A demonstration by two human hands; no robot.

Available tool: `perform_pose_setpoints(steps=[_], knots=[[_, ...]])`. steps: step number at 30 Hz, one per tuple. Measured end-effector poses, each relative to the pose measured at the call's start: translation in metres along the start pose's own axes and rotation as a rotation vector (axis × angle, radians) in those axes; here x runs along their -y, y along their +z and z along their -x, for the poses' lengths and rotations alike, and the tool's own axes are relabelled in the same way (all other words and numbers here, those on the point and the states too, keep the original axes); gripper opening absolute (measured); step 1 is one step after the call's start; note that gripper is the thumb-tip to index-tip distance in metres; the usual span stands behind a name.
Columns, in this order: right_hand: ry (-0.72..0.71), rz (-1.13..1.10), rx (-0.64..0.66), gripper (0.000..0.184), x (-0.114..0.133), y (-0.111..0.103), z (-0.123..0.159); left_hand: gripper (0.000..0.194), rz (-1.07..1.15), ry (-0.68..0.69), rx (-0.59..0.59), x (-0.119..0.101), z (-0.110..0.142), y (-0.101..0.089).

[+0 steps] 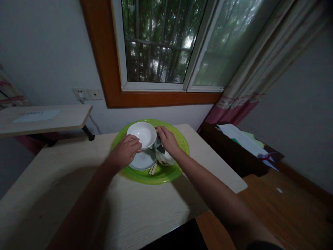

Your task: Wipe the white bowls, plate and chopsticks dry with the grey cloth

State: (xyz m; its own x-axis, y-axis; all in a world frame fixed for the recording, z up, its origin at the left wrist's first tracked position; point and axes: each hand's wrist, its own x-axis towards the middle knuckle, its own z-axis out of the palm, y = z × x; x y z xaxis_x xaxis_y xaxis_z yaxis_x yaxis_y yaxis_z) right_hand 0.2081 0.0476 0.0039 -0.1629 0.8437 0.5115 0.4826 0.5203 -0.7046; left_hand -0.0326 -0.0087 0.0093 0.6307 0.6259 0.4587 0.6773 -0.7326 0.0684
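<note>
A white bowl is tilted slightly towards me above a green plastic tray. My left hand grips its left front rim, with fingers over the edge. At the bowl's right rim, my right hand is closed, its thumb and fingertips pressed together; what they pinch is too small to tell. Under the bowl lies a pale plate with a faint pattern. Partly beneath my right hand sits a patterned white bowl, with a dark piece near its rim. The ends of light wooden chopsticks show beside the plate.
The tray rests on a pale wooden table below a window. A raised shelf stands at the left, with a paper sheet on it. Right of the table is a dark cabinet with papers on top.
</note>
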Motion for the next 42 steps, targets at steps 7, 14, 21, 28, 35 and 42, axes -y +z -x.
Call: perform_pose_setpoints(steps=[7,14,21,28,35,42], knots=[[0.044,0.042,0.131,0.031,0.003,-0.001,0.002,0.013,0.019,0.076,-0.026,0.000,0.001,0.002],[-0.010,0.082,0.054,0.034,-0.003,0.001,0.001,0.046,0.105,-0.130,-0.209,-0.002,0.003,0.007],[-0.070,0.080,-0.039,0.033,-0.005,0.001,0.000,0.106,0.723,-0.405,-0.241,-0.005,-0.002,0.011],[-0.150,0.094,-0.065,0.027,-0.004,0.000,0.001,0.071,1.324,-0.738,-0.247,-0.018,-0.010,0.001],[-0.075,-0.042,-0.132,0.027,0.009,-0.004,0.003,0.055,1.215,-0.875,-0.361,-0.014,-0.012,0.006],[-0.147,-0.058,-0.157,0.032,0.026,-0.016,0.014,0.058,0.943,-0.772,-0.344,-0.010,-0.010,0.012]])
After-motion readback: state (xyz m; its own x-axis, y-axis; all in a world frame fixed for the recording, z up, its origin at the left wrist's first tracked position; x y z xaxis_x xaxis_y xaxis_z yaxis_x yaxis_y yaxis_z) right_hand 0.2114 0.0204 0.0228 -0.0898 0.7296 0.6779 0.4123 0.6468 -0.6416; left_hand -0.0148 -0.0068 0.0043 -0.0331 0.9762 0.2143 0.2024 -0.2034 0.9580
